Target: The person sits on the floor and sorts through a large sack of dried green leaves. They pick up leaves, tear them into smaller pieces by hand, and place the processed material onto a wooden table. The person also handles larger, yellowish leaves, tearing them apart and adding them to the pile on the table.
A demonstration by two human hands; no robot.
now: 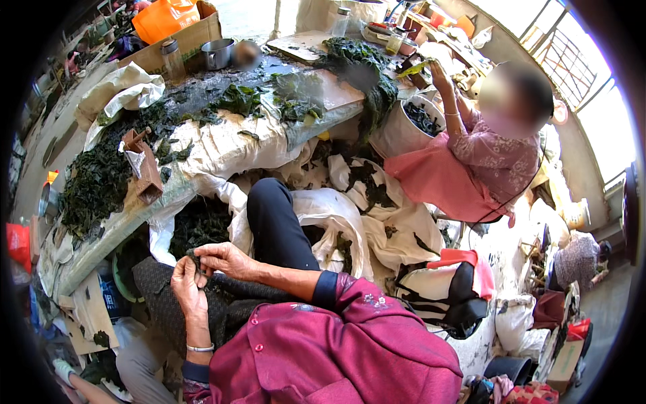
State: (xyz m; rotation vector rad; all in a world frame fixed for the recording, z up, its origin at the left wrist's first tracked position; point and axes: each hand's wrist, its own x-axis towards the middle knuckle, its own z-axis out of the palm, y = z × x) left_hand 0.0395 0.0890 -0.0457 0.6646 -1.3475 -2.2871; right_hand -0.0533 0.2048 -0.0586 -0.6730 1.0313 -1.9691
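Note:
My left hand (189,289) and my right hand (226,260) meet over my lap. Their fingertips pinch a small dark green piece of seaweed (196,258) between them. Just beyond the hands, an open white sack (160,236) holds a heap of dark seaweed (199,227). Dark grey cloth (159,290) covers my lap beside the left hand. More leafy seaweed (98,182) lies along the sheet-covered table in front of me.
Sacking covers the long table (237,146); a rusty metal channel (144,169), metal mug (218,54) and glass jar (173,59) stand on it. A co-worker (484,146) at the right raises a yellow-green strip near a white bucket (404,126). Another person's gloved hand (64,371) shows lower left.

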